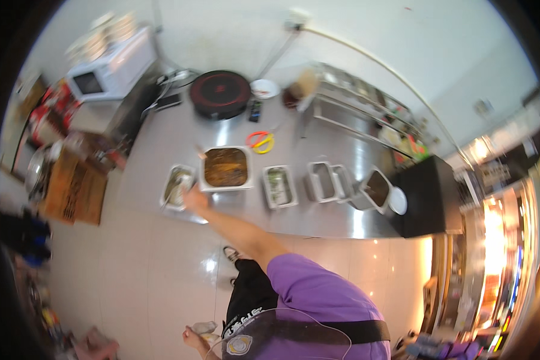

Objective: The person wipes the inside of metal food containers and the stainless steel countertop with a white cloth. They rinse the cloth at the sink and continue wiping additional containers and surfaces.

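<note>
My right hand (pixel 195 201) reaches over the near edge of a small steel food pan (pixel 165 192). Motion blur hides its fingers, and a pale thing (pixel 185 182) beside them is too smeared to name. Close by stands a larger square steel pan (pixel 227 188), with brown liquid and pieces of food (pixel 226 168) in it. A utensil handle (pixel 201 152) pokes out at its far left corner. Low in the view, away from the counter, my left hand (pixel 191 336) is closed around a pale, bag-like item (pixel 204 328).
A steel pan of green and white food (pixel 279 186), further steel pans (pixel 325 182) and a white lid (pixel 397 200) line the steel counter (pixel 247 216). Behind them are orange-and-yellow-handled scissors (pixel 262 143), a black induction cooker (pixel 220 95) and a wire rack (pixel 351 123). Cardboard boxes (pixel 74 189) stand left.
</note>
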Motion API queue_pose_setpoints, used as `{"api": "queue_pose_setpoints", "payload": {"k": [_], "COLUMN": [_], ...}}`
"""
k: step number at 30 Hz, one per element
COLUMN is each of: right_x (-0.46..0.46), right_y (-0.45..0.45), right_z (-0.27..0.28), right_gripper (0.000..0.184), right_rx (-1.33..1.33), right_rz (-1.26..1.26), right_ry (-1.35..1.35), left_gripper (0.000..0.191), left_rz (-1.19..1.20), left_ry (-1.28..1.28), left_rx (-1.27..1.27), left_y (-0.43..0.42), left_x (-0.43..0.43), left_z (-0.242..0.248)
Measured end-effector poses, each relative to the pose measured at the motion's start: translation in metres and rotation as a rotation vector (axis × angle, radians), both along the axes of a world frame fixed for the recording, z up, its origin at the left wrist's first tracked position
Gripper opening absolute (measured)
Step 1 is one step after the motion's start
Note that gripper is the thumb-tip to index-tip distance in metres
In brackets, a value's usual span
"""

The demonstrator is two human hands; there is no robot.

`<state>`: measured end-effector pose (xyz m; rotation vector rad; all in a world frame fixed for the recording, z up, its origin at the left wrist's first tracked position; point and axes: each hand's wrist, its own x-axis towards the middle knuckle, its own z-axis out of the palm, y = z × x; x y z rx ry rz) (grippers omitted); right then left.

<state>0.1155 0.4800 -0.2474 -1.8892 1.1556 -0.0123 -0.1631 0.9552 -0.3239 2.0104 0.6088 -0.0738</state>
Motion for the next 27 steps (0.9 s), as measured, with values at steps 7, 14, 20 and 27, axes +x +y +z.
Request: {"api": "queue_pose_setpoints", "payload": {"k": [7,14,20,27], "right_x": [-0.257,-0.348,-0.425,-0.51], "right_y": [0.09,0.0,-0.127,-0.444], "right_z": [0.054,0.103,0.17,0.264], "right_gripper": [0.075,0.058,0.052,0.031], "right_rx": [0.149,0.356,0.311,-0.309], "right_rz": [0.599,0.278,0.19,0.109], "right_ry": [-0.419,-0.359,-0.285,-0.423], "left_gripper": [0.026,0.017,0.03,0.036], "left_rz": [-0.2,-0.579,-0.693,-0.652], "left_ry": [0.131,0.261,0.208,0.614], "left_rx": [-0.616,-1.114,-1.124,-1.321], "left_y": [-0.181,-0.383,-0.504,-0.617], "left_x": [0.094,0.045,-0.048,-0.072], "left_z": [0.152,0.183,0.228,0.224]}}
